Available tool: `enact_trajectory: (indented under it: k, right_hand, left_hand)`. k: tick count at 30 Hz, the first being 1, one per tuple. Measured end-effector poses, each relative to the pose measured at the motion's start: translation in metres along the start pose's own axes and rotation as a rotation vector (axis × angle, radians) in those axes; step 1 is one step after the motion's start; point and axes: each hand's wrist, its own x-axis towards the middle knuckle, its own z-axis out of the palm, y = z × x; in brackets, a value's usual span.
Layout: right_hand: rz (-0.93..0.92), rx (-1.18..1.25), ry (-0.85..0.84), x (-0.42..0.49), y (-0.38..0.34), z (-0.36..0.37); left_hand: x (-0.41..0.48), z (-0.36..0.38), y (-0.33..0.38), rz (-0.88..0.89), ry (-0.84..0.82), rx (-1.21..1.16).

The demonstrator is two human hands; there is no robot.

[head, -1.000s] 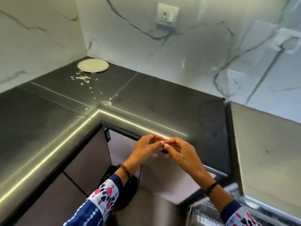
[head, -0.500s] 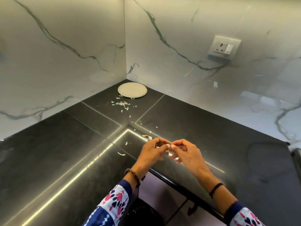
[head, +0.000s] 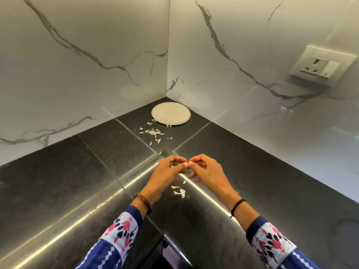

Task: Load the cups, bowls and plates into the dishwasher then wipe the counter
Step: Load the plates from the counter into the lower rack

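Black counter (head: 77,181) fills the corner, pale round plate (head: 171,115) way at the far end by the walls. Nearer, the left hand (head: 167,171) and right hand (head: 209,171) meet, curled fingers pinching one tiny scrap (head: 186,165). White flakes (head: 153,132) lie near the plate.

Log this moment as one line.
left hand and right hand pinch small pale scrap | round white plate: back corner | white scraps: scattered on black stone counter

One head-worn wide-angle view looks forward and down, close over the dark counter (head: 68,181), facing its far corner where two marble walls (head: 87,45) meet.
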Motion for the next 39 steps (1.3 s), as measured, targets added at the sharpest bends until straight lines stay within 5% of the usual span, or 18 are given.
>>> enact_trajectory:
  k: [8, 15, 19, 39]
  right_hand:
    - [0.076, -0.100, -0.031, 0.121, 0.037, -0.011]
    - [0.123, -0.153, 0.021, 0.235, 0.066, -0.004]
    - [0.072, -0.188, 0.004, 0.278, 0.080, 0.006]
    - [0.315, -0.040, 0.190, 0.390, 0.074, 0.022]
  left_hand:
    - [0.096, -0.029, -0.027, -0.121, 0.282, 0.073]
    - [0.169, -0.058, -0.050, -0.134, 0.395, 0.382]
    - [0.209, -0.059, -0.046, -0.169, 0.465, 0.246]
    - [0.293, -0.079, -0.051, -0.225, 0.352, 0.254]
